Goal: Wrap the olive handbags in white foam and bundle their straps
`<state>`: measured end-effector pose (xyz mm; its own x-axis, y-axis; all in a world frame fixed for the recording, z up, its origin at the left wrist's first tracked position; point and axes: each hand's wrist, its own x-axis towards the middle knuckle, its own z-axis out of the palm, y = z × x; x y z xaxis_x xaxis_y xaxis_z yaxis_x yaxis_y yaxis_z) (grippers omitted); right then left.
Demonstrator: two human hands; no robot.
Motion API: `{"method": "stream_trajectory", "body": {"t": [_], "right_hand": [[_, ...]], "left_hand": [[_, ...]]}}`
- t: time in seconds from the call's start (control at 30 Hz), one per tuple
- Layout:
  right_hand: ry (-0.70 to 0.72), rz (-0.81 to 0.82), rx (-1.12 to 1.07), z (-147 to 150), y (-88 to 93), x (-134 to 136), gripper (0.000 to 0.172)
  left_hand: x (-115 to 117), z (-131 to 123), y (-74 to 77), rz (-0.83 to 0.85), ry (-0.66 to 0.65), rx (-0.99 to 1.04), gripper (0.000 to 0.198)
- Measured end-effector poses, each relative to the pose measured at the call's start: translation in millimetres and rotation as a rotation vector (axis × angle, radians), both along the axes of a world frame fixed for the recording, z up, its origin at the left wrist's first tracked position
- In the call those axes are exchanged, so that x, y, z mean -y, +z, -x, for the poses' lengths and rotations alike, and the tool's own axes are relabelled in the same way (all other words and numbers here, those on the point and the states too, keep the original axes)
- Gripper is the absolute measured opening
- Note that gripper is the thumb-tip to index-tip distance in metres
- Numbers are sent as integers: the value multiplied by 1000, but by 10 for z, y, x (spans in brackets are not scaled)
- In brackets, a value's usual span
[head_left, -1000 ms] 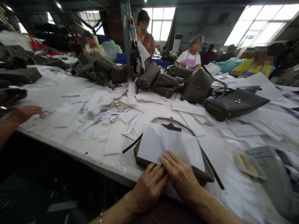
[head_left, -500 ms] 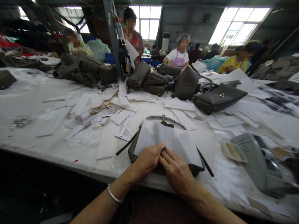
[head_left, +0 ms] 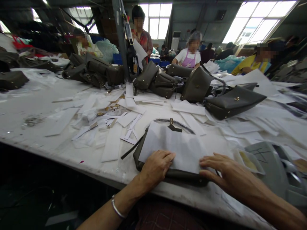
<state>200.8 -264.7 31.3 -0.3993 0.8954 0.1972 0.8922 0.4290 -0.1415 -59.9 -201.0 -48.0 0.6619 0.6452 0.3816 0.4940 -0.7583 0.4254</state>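
Note:
A dark olive handbag (head_left: 168, 174) lies flat at the near edge of the white table (head_left: 35, 108), covered by a sheet of white paper (head_left: 177, 147). Its flap tab with a metal clasp (head_left: 171, 123) pokes out beyond the paper. My left hand (head_left: 155, 166) rests palm down on the paper's near left part, fingers extended. My right hand (head_left: 224, 171) presses on the paper's near right corner and the bag's edge, fingers spread. Neither hand grips anything.
White paper strips and scraps (head_left: 112, 118) litter the table. More olive handbags (head_left: 233, 102) are piled across the middle and back. A grey plastic device (head_left: 268, 159) and a small packet (head_left: 248, 159) sit at right. Several people work at the far side.
My right hand slid rightwards along the paper's near edge, away from my left hand, which stayed near the middle. The paper lies flatter over the bag.

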Motion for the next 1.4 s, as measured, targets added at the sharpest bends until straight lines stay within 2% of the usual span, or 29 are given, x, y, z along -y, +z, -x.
{"method": "stream_trajectory", "body": {"t": [0.1,0.17,0.27,0.33,0.43,0.57,0.63,0.7,0.8,0.87,0.93,1.03,1.1,1.17,1.23,1.27,1.33,1.4], "right_hand": [[-48,-10,-83,295,190,-204,20],[-54,-32,-180,530,211,-364,21],[-17,36,-272,801,67,-539,26],[-1,119,-250,868,-86,-569,26],[5,197,-226,820,-282,-510,24],[-25,158,-322,715,-423,-418,20],[-25,120,-345,707,-471,-401,17],[-6,66,-334,722,-519,-390,15],[34,-33,-281,750,-601,-352,18],[31,-81,-231,756,-659,-317,22],[-13,-95,-182,748,-688,-300,24],[-78,49,-120,721,-556,-363,19],[-58,253,-72,716,-312,-475,19],[-42,381,-7,749,-5,-620,23],[-77,349,56,829,241,-759,25],[-108,309,81,879,301,-813,25],[-153,247,113,961,254,-879,24],[-160,183,106,971,14,-894,26]], "left_hand": [[34,6,-14,-54,45,5,30],[54,12,-30,-92,75,43,27],[79,27,-57,-177,91,97,19],[91,39,-72,-230,80,118,16],[100,62,-84,-241,30,145,19],[96,93,-11,-135,36,141,17],[81,104,108,-38,64,35,16],[48,94,267,53,48,-175,17],[-48,5,447,56,-40,-423,19],[-136,-100,458,47,-58,-473,15],[-216,-207,393,85,-10,-494,12],[-257,-289,255,120,85,-508,18],[-231,-283,189,105,110,-502,19],[-192,-257,152,82,125,-481,18],[-169,-236,134,55,135,-446,18],[-168,-230,128,43,133,-428,18],[-181,-229,114,29,123,-403,16],[-202,-233,90,-15,131,-368,13]]}}
